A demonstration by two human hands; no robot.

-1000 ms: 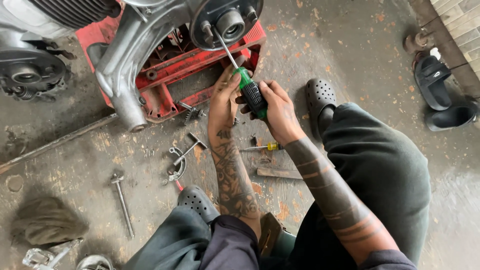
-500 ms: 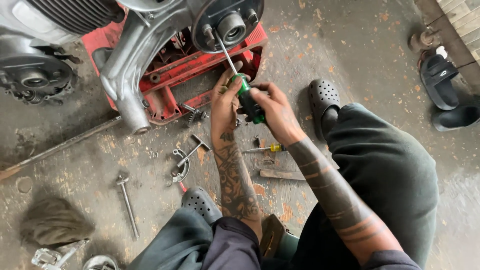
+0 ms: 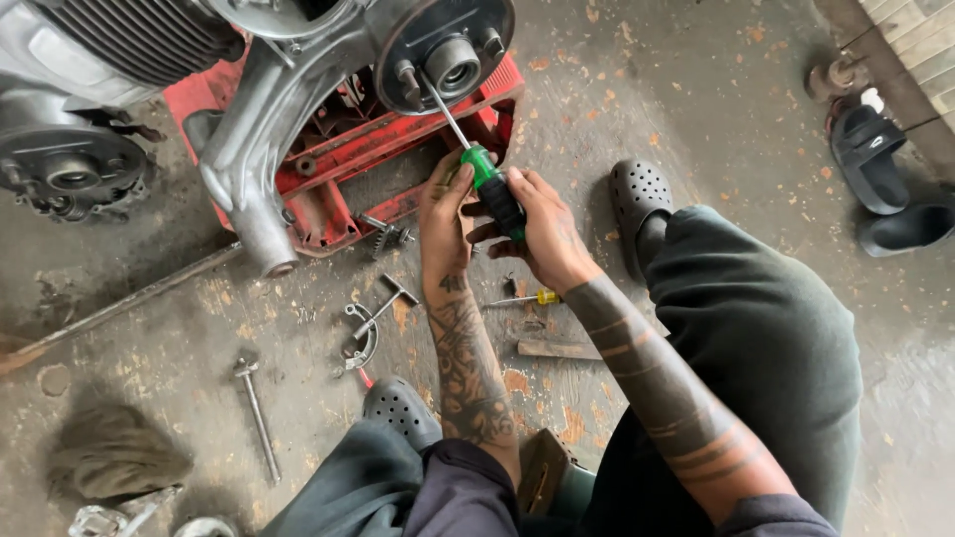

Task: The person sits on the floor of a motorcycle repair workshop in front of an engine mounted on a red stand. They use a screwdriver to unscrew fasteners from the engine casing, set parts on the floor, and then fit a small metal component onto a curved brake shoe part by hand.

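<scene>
Down on the stained concrete floor, squatting before a grey engine propped on a red stand. Gripping a green-and-black screwdriver with the right hand, fingers curling closed around the handle, forearm angling in from the lower right. Steadying the same handle with the left hand, thumb and fingertips pressing its upper end, wrist rising straight from below. Pointing the metal shaft up and left, tip meeting a bolt on the round engine cover (exact contact too small to judge).

Counting nearby: one screwdriver in hand, one small yellow-handled screwdriver lying just below the hands, one long bolt on the left, one curved bracket, one flat metal bar. Wearing two perforated dark clogs, one beside each knee. Sitting at upper right, two dark slide sandals.

Lying at lower left, a crumpled grey rag; stretching across the left floor, a long rod. Blocking part of the stand, the left hand and the engine casing.
</scene>
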